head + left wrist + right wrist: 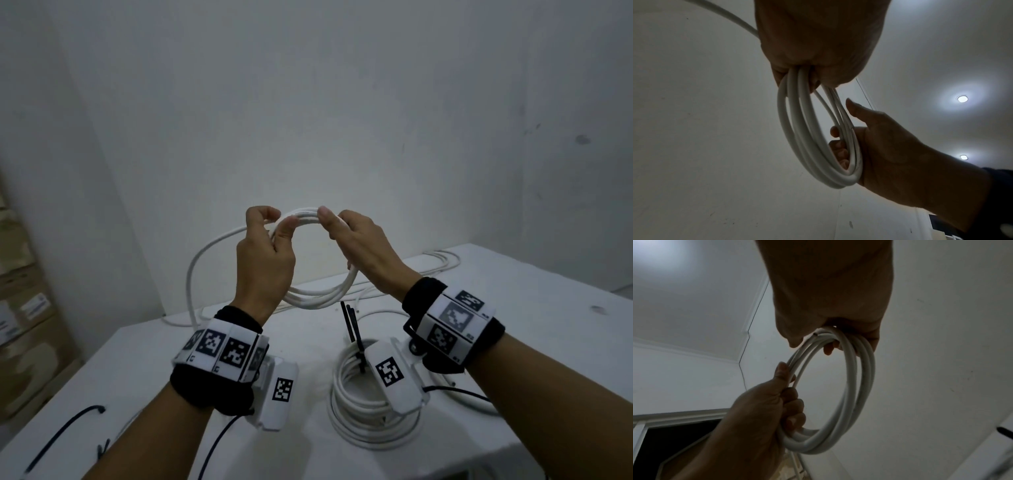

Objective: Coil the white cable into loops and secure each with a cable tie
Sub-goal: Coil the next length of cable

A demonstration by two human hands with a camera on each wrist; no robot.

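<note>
Two hands hold one coil of white cable (310, 298) upright above the tabletop (534, 342). The left hand (265, 263) has a closed grip on the coil's left side, the right hand (363, 246) a closed grip on its right, thumb on top. Palms hide much of the coil in both wrist views. A loose length (205, 253) trails left and down to the tabletop. A second coil (370, 414) lies there, partly covered by the right wrist camera; black cable ties (349, 322) stand just beyond it.
</note>
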